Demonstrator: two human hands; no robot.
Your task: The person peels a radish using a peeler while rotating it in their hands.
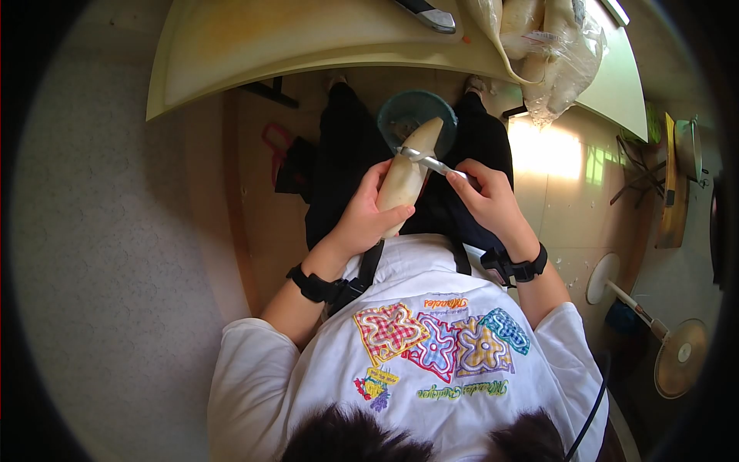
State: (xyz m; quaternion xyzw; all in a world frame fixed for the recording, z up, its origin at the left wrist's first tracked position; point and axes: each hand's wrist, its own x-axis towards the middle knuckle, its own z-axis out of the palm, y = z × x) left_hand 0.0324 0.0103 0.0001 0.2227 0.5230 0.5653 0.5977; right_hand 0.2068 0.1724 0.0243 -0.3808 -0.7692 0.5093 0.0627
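Observation:
A long white daikon radish [402, 186] is gripped in my left hand [372, 209], fingers wrapped round its lower part. It slants up and right, its pointed end over a teal bucket [389, 105] on the floor between my legs. My right hand [489, 199] is closed on the handle of a metal peeler [426, 160]. The peeler's head lies across the upper part of the daikon and appears to touch it. Some scraps, too small to make out clearly, lie inside the bucket.
Ahead stands a table [231, 73] with a knife [428, 15] whose handle points toward me. More daikons [521, 23] lie there, some in a clear plastic bag [566, 65] overhanging the edge. A standing fan [680, 358] is at right, a pink-handled item [275, 138] at left.

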